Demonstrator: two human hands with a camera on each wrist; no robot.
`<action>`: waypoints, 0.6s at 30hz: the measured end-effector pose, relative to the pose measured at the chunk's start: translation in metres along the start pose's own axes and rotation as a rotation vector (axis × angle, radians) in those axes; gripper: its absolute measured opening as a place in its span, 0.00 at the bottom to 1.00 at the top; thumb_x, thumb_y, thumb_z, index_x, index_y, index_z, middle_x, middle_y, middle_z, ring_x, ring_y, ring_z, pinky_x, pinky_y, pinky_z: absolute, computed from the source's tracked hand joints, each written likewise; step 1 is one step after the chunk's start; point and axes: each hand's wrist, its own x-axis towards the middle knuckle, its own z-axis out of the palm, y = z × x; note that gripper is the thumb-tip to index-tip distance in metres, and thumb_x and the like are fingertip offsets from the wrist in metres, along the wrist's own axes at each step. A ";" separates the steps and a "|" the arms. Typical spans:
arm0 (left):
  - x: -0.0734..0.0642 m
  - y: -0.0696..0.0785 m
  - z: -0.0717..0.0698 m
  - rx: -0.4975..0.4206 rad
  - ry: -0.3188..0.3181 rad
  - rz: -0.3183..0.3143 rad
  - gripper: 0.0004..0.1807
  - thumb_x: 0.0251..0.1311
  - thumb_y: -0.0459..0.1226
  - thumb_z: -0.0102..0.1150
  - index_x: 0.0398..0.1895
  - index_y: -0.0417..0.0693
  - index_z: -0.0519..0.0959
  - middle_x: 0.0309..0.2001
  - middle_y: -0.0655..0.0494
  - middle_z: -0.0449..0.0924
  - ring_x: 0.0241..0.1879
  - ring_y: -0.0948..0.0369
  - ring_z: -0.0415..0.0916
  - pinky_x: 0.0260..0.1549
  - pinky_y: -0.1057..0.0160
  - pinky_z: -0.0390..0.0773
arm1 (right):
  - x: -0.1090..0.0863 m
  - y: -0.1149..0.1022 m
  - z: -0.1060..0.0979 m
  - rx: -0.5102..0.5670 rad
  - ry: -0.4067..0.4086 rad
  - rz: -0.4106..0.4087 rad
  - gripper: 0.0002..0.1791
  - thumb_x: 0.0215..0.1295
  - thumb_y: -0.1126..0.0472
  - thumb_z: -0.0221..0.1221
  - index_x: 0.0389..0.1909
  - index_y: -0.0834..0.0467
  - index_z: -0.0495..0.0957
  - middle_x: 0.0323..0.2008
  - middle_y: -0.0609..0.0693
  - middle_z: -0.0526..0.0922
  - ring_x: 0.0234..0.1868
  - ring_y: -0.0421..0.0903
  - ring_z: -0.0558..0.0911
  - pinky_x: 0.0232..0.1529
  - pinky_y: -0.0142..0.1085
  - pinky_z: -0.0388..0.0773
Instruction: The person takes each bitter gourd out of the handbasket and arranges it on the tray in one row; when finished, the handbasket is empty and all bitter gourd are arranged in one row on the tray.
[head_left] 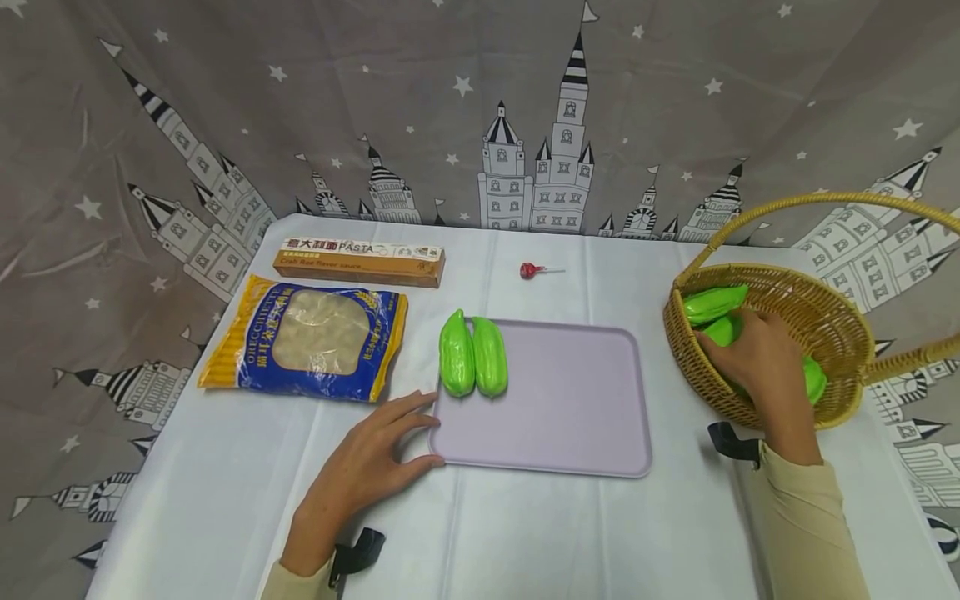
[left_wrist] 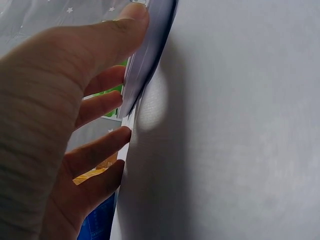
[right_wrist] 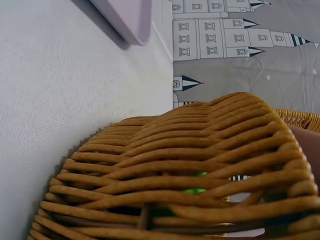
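Closest of all is a beige sleeve (head_left: 810, 525) at the lower right of the frame, leading up to the right hand (head_left: 763, 360), which is down inside the wicker basket (head_left: 813, 304). Thumb and fingers curl about a green vegetable (head_left: 722, 332) there — how firmly I cannot tell, since the fingertips are mostly hidden and the right wrist view gives little but woven cane. An upper green piece (head_left: 715, 305) lies just above it, toward the basket's upper left, and a lower green piece (head_left: 814, 379) shows past the hand at lower right. Left of centre, the left hand (head_left: 371, 458) rests loose, its parted fingers at the left edge of the lilac tray (head_left: 562, 392) and not closed round it; two matching vegetables (head_left: 457, 354) lie side by side at the tray's upper left. To handle the piece well, I'd take it round its thick middle, free it from its neighbours, then raise it straight over the rim, minding the tall handle (head_left: 810, 197) — a light touch should be plenty for the tray. Bagged pasta (head_left: 318, 340) and a pasta box (head_left: 358, 262) sit at upper left.
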 end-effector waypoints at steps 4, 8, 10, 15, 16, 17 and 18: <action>0.000 0.001 0.000 -0.005 0.001 -0.001 0.28 0.50 0.50 0.85 0.53 0.50 0.89 0.70 0.49 0.81 0.70 0.45 0.77 0.70 0.44 0.78 | -0.002 0.000 0.001 0.002 0.014 -0.008 0.42 0.72 0.42 0.62 0.65 0.78 0.70 0.61 0.84 0.69 0.60 0.79 0.71 0.49 0.76 0.74; -0.001 0.001 0.000 -0.008 0.000 -0.001 0.28 0.50 0.50 0.85 0.53 0.50 0.89 0.70 0.49 0.81 0.70 0.45 0.77 0.70 0.44 0.78 | -0.006 -0.001 0.002 0.032 0.058 -0.008 0.43 0.71 0.44 0.63 0.67 0.79 0.70 0.64 0.85 0.68 0.63 0.80 0.70 0.55 0.77 0.73; -0.001 0.001 0.000 -0.006 -0.001 0.000 0.28 0.49 0.50 0.85 0.53 0.50 0.89 0.70 0.49 0.81 0.70 0.45 0.77 0.70 0.44 0.78 | -0.007 -0.001 0.003 0.051 0.081 -0.006 0.44 0.71 0.44 0.63 0.67 0.80 0.70 0.64 0.85 0.68 0.64 0.80 0.70 0.58 0.77 0.73; 0.000 0.001 0.000 0.001 -0.004 -0.003 0.28 0.49 0.50 0.86 0.52 0.50 0.89 0.69 0.50 0.81 0.70 0.45 0.77 0.70 0.44 0.78 | -0.009 0.001 0.002 0.117 0.125 0.014 0.44 0.71 0.44 0.64 0.70 0.78 0.69 0.68 0.84 0.66 0.68 0.81 0.67 0.65 0.78 0.68; 0.000 0.001 0.000 0.001 -0.004 -0.002 0.28 0.49 0.50 0.86 0.52 0.50 0.89 0.69 0.50 0.81 0.70 0.45 0.77 0.70 0.44 0.78 | -0.010 0.001 0.001 0.130 0.136 0.012 0.44 0.71 0.45 0.65 0.71 0.77 0.69 0.69 0.83 0.66 0.69 0.81 0.67 0.66 0.78 0.68; 0.000 0.001 0.000 0.000 -0.004 -0.002 0.28 0.50 0.50 0.86 0.52 0.50 0.89 0.69 0.49 0.81 0.70 0.45 0.77 0.70 0.44 0.78 | -0.010 0.001 0.000 0.145 0.145 0.011 0.43 0.71 0.45 0.65 0.71 0.76 0.70 0.70 0.82 0.66 0.69 0.81 0.66 0.67 0.78 0.67; 0.000 0.001 0.000 -0.001 -0.004 -0.002 0.28 0.50 0.50 0.86 0.52 0.50 0.89 0.69 0.49 0.81 0.70 0.45 0.77 0.70 0.44 0.78 | -0.011 0.001 -0.001 0.158 0.156 0.007 0.42 0.70 0.46 0.65 0.71 0.75 0.71 0.71 0.81 0.66 0.70 0.80 0.66 0.67 0.78 0.67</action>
